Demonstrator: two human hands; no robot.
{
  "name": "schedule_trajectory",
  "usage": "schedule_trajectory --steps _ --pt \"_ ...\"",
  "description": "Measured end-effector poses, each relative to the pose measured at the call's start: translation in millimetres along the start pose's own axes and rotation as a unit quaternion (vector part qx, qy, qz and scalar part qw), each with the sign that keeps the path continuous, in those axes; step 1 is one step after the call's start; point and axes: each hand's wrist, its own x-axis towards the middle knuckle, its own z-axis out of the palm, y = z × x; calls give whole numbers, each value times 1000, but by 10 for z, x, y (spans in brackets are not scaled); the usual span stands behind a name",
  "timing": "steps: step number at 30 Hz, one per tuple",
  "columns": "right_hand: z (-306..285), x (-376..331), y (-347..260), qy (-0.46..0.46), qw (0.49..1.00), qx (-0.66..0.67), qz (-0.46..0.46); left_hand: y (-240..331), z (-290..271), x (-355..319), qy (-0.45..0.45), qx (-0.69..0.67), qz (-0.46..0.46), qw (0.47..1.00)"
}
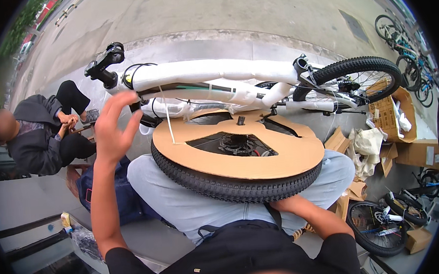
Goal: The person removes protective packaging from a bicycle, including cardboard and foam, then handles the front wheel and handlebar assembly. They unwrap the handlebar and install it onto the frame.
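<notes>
Concrete pavement [232, 10] outdoors; wheel [237, 181] on lap; left hand [113, 126] raised.

This looks like the pavement outside a bicycle shop, used as an open-air assembly spot. A new bicycle frame [211, 79] wrapped in white foam padding lies on the concrete ground [232, 10], and a loose wheel [236, 161] carries a cardboard guard. Torn cardboard boxes [405, 125] and crumpled packing paper [368, 145] are piled at the right, with another wheel [378, 225] beside them. More bicycles [405, 45] stand parked along the far right edge. Another person [38, 133] sits at the left.
</notes>
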Motion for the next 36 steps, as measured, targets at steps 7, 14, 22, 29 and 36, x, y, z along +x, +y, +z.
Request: schedule_trajectory --steps 7,14,22,29,36 --pt "543 1337 1126 50 972 -140 181 -290 981 703 -3 207 94 974" --pt "838 1718 1697 -3 936 -229 268 -339 1193 728 -13 232 43 972" --pt "986 1900 1942 -32 928 -269 257 -339 1225 772 -7 240 56 969" --pt "933 1835 1896 -31 937 -282 204 -324 1224 782 5 227 47 973" --pt "650 1216 1368 5 955 -296 13 -317 1172 727 35 182 31 982"
